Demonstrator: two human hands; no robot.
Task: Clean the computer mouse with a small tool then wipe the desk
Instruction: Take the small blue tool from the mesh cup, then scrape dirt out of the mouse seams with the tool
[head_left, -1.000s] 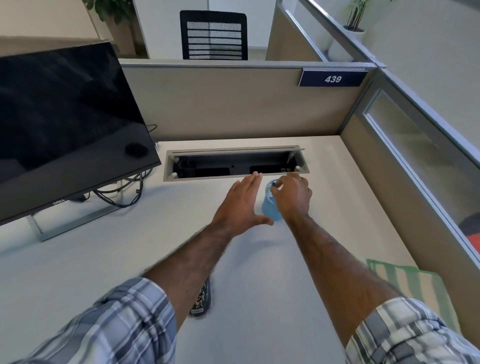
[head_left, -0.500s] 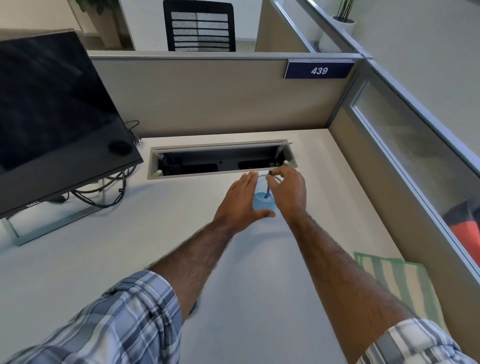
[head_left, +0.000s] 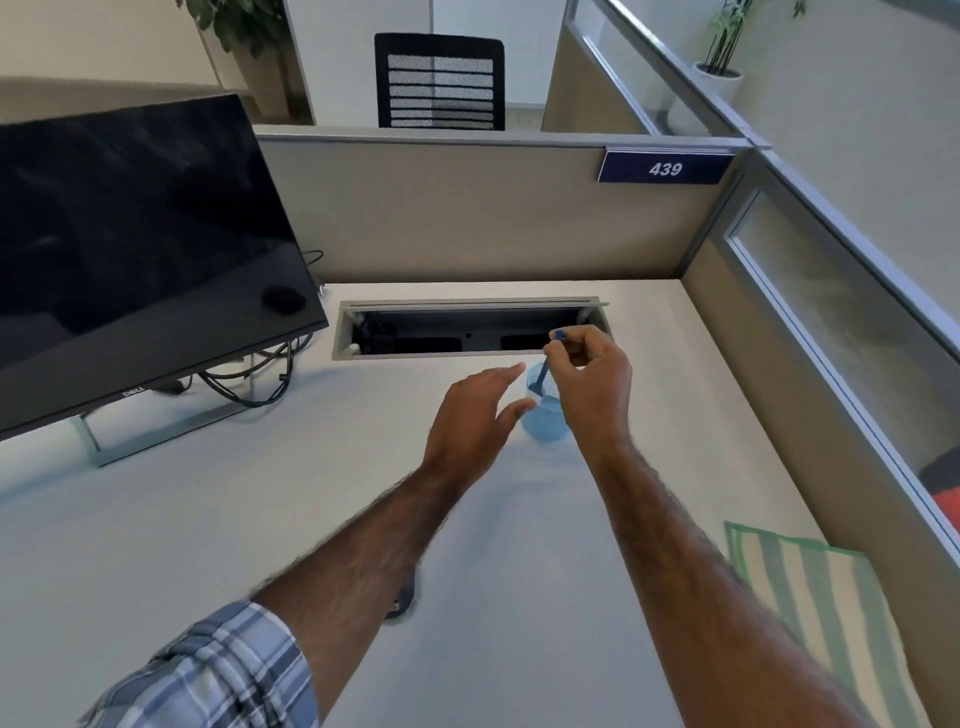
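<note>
The fingers (head_left: 569, 354) of the right hand (head_left: 592, 384) are curled together and pinch a small blue tool (head_left: 544, 371) near its upper end. The thin stick slants down from the fingertips into the mouth of a blue cup (head_left: 543, 426), which stands on the tabletop (head_left: 260, 519) directly below that hand. The left hand (head_left: 472, 415) is just beside the cup on its left, with fingers straight and loosely together. Its thumb reaches toward the cup wall and seems to touch it, though blur makes that uncertain. The computer mouse (head_left: 402, 597) lies well apart from both hands, near the front of the tabletop. It is mostly hidden under the left forearm, so only a dark edge shows. A green striped cloth (head_left: 810, 597) lies flat by the right partition, beside the right forearm. Behind the cup is an open cable tray (head_left: 467, 332) sunk into the tabletop, and a dark monitor (head_left: 130, 249) stands at the left. Half a second ago the right hand sat low over the cup's rim with the tool deep inside. Now that hand is higher and the tool is drawn partly out, its top level with the tray's edge. The left hand has stayed beside the cup.
</note>
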